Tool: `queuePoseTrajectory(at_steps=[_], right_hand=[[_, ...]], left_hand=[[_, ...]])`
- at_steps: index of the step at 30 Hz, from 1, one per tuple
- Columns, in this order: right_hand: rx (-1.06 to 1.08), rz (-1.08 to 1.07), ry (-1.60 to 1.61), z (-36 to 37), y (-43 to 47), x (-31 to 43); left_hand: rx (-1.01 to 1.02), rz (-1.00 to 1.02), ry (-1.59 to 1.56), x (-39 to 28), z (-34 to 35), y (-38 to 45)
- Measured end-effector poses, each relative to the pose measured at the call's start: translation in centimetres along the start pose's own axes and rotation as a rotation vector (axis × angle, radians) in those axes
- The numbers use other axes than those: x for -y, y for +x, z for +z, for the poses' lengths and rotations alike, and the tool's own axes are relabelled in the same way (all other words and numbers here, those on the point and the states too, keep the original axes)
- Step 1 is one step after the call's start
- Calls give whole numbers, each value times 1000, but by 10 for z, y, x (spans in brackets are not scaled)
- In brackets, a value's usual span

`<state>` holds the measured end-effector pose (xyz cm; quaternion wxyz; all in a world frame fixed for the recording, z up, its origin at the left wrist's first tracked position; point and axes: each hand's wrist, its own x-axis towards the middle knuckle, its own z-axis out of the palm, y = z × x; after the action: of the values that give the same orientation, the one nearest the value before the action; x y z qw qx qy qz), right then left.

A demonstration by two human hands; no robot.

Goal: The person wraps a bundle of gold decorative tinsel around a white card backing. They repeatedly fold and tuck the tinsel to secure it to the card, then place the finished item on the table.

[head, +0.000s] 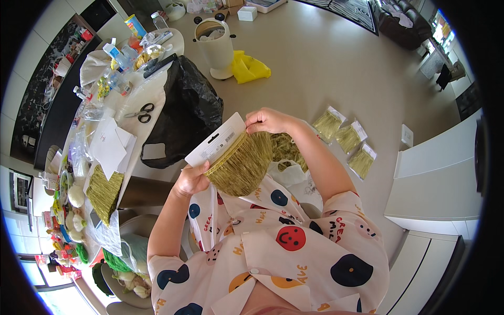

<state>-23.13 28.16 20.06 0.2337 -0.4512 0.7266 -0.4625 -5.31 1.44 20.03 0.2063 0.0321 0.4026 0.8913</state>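
Note:
Between my hands is a gold-green tinsel fringe [241,167] along the edge of a white header card [215,141], which bears print, a barcode and a dark hanging slot. My left hand [193,179] grips the card's lower left end, where the fringe's braided top edge begins. At the upper right end, the fingers of my right hand [265,121] pinch the card and the fringe together. The strands hang over my lap. Behind the fringe, more loose gold-green tinsel [289,149] shows in a white bag [289,173], partly hidden by my right arm.
Three packets of similar fringe [348,136] lie on the floor to the right. On the table [151,92] to the left are black-handled scissors [142,113], white cards [110,141], another fringe [104,191] and bottles. A black plastic bag [185,106] hangs at its edge. Beyond stands a bin [215,51] beside a yellow bag [250,67].

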Motion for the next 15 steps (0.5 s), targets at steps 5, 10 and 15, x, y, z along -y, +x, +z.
queuePoseTrajectory(at_steps=[5, 10, 15], right_hand=[[-56, -4, -36, 0, -5, 18], [-259, -64, -206, 3, -12, 48], [-562, -75, -557, 37, 4, 55]], left_hand=[[-77, 18, 59, -4, -10, 4], [-435, 169, 219, 11, -26, 34], [-893, 233, 243, 45, -29, 71]])
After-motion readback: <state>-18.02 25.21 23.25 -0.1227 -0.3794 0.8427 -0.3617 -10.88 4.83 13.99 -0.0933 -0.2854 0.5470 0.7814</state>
